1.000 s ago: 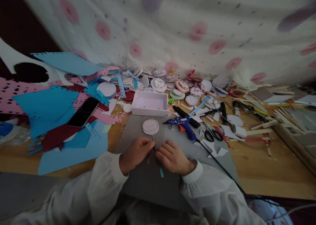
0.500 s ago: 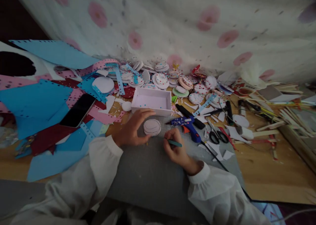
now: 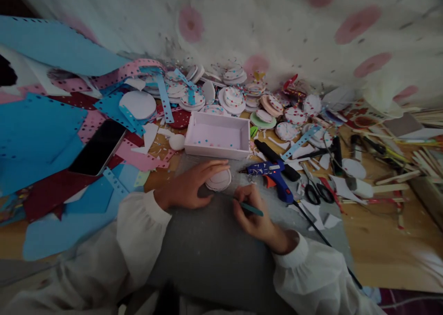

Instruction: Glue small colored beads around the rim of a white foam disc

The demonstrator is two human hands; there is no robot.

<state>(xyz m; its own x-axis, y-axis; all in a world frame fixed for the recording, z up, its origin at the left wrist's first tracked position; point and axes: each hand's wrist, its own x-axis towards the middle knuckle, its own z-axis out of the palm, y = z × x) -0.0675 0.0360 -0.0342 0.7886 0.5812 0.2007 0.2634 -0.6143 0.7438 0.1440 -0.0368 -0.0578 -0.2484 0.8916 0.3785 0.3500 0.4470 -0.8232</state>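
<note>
A small white layered disc (image 3: 218, 181) with a rough edge lies on the grey mat. My left hand (image 3: 192, 183) curves around its left side, fingers laid over the top edge and thumb at the lower left. Pinched in my right hand (image 3: 252, 211) is a slim teal tool (image 3: 253, 209). Its thin dark tip points left towards the lower edge of the disc; whether it touches cannot be made out. Just behind the disc stands a white open box (image 3: 217, 149) with small blue and red dots inside.
To the right lie a blue glue gun (image 3: 268, 168) with a black cord and black-handled scissors (image 3: 319, 193). Several decorated discs (image 3: 233, 98) are heaped at the back. Coloured paper and a phone (image 3: 98, 148) cover the left. Wooden sticks (image 3: 394, 188) lie far right.
My left hand's fingers have come down over the disc's top edge. My right hand keeps the teal tool beside the disc. The camera's view has shifted slightly.
</note>
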